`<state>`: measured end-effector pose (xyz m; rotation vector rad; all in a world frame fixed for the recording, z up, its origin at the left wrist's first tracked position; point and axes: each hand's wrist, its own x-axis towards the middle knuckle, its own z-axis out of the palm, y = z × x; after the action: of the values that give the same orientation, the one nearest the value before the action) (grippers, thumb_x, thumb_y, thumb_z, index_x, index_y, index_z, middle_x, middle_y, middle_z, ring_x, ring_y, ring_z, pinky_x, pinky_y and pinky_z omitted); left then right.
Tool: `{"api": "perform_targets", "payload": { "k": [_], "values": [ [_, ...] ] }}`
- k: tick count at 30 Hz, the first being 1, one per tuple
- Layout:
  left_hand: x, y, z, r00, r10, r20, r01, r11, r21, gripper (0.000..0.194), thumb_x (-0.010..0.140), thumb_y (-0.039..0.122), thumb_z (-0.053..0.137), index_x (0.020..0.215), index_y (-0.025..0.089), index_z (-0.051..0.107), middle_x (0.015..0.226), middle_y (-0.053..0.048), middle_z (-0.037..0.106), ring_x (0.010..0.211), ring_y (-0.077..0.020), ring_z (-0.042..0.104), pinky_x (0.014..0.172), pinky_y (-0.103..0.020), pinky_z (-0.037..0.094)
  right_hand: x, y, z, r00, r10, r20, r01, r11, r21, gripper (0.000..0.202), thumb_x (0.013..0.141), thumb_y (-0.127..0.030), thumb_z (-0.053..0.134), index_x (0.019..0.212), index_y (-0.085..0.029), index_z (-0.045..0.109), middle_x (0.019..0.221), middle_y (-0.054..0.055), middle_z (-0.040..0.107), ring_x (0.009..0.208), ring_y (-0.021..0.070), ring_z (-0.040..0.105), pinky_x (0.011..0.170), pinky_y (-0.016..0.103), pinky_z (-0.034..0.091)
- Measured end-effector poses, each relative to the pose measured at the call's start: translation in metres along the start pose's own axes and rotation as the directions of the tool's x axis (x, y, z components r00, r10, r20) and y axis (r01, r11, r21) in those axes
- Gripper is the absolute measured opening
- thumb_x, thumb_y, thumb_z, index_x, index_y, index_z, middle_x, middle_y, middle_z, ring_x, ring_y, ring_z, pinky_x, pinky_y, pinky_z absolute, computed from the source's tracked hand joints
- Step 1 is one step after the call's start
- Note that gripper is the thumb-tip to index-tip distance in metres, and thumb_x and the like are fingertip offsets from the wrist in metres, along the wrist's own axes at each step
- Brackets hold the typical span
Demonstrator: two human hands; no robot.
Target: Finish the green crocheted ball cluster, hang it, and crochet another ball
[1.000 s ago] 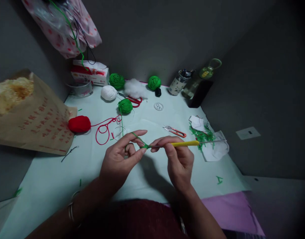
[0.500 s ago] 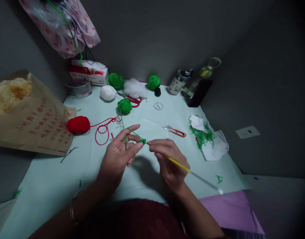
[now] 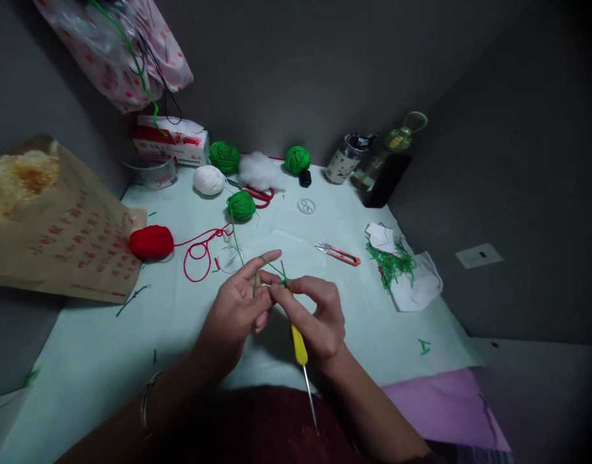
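Observation:
My left hand (image 3: 242, 303) pinches a small piece of green crochet work (image 3: 285, 282), with green yarn (image 3: 272, 265) looped over its raised index finger. That strand runs back to a green yarn ball (image 3: 241, 205) on the table. In my right hand (image 3: 317, 316) is a crochet hook (image 3: 299, 345) with a yellow grip, its metal rear end pointing down toward my lap. The hook's front tip shows just past the green work. My fingertips meet around the piece and partly hide it.
A red yarn ball (image 3: 151, 242) trails loose loops beside a paper bag (image 3: 83, 238). Orange thread snips (image 3: 338, 253) lie right of my hands, near green yarn scraps (image 3: 395, 258). Red-handled scissors (image 3: 264, 197), white yarn (image 3: 209, 180), stuffing (image 3: 261, 171) and a bottle (image 3: 390, 151) stand farther back.
The crochet hook has swung from pointing right to pointing down toward my lap. My right hand has moved left and now meets the left fingertips; the left hand has shifted slightly right.

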<state>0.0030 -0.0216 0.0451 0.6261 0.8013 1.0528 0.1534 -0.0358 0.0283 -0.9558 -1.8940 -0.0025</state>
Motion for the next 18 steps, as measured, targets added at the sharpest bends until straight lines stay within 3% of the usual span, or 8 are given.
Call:
{"api": "perform_targets", "payload": {
  "k": [2,4,8,11,16,18],
  "values": [
    [0.001,0.003,0.0,0.992,-0.104,0.071,0.111,0.987,-0.118,0.051,0.079,0.024,0.079,0.127,0.015,0.064,0.068,0.006,0.052,0.04,0.0009,0.026,0.037,-0.014,0.023,0.0,-0.001,-0.001,0.999,0.028,-0.035,-0.026,0.999,0.037,0.041,0.09,-0.007,0.064,0.123,-0.03,0.069,0.102,0.005,0.068,0.096,0.0203,0.067,0.078,0.037,0.059],
    [0.003,0.007,-0.002,0.987,-0.135,0.081,0.146,0.978,-0.151,0.044,0.08,0.019,0.077,0.122,0.013,0.067,0.064,0.008,0.049,0.04,0.0017,0.021,0.037,-0.013,0.019,0.004,-0.001,-0.004,0.978,0.2,-0.058,-0.183,0.958,0.221,0.032,0.094,-0.01,0.058,0.116,-0.03,0.071,0.097,0.004,0.069,0.09,0.0192,0.067,0.074,0.036,0.058],
    [0.003,0.01,-0.005,1.0,-0.026,0.002,0.026,0.998,-0.062,0.041,0.079,0.017,0.077,0.119,0.018,0.069,0.082,0.003,0.058,0.04,0.0037,0.025,0.036,-0.015,0.017,0.014,0.002,-0.005,0.86,0.51,0.001,-0.411,0.693,0.593,0.02,0.098,-0.019,0.054,0.096,-0.025,0.073,0.083,0.003,0.067,0.073,0.0157,0.062,0.067,0.033,0.055],
    [0.001,0.006,-0.003,1.0,-0.01,0.014,0.009,0.999,0.042,0.04,0.082,0.023,0.076,0.121,0.021,0.069,0.087,0.001,0.06,0.041,0.002,0.029,0.037,-0.016,0.021,0.017,0.003,-0.001,0.844,0.53,0.085,-0.454,0.62,0.64,0.017,0.097,-0.022,0.056,0.094,-0.024,0.073,0.088,0.003,0.069,0.078,0.0161,0.064,0.07,0.033,0.055],
    [0.0,0.002,-0.001,0.999,0.022,0.024,-0.024,0.997,0.069,0.045,0.081,0.024,0.077,0.125,0.022,0.067,0.082,0.002,0.061,0.044,-0.0004,0.039,0.04,-0.017,0.03,0.013,0.002,-0.002,0.888,0.449,0.093,-0.423,0.723,0.546,0.017,0.095,-0.02,0.06,0.099,-0.026,0.075,0.092,0.003,0.072,0.086,0.018,0.066,0.075,0.036,0.057],
    [0.001,0.005,-0.003,0.999,-0.003,0.041,0.002,0.999,0.032,0.049,0.08,0.022,0.079,0.127,0.023,0.066,0.083,0.003,0.061,0.042,0.0013,0.037,0.039,-0.016,0.027,0.013,0.003,-0.004,0.895,0.435,0.102,-0.409,0.704,0.58,0.016,0.095,-0.023,0.06,0.099,-0.026,0.076,0.091,0.004,0.07,0.082,0.0172,0.066,0.072,0.035,0.057]
  ]
}}
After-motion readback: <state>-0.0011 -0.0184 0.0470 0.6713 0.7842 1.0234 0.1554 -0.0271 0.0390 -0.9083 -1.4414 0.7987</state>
